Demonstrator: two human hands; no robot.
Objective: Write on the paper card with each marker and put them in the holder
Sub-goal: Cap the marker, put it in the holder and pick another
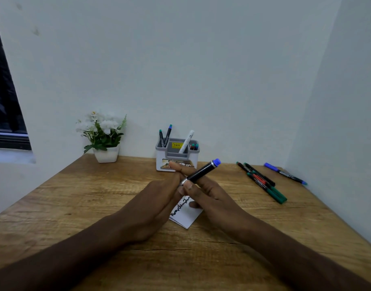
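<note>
Black marker (202, 170), blue end cap: held above the table (79, 198) at centre, tilted up toward the far right. Right hand (209, 196): thumb and fingers pinch its near end. Left hand (159, 198): fingers extended against the same end; grip cannot be told. Paper card (187, 215): white, black handwriting, flat beneath both hands. Holder (177, 157): far centre against the wall, several markers inside. Loose markers (262, 181): cluster on the table, far right. Potted white flowers (102, 137): far left of holder.
</note>
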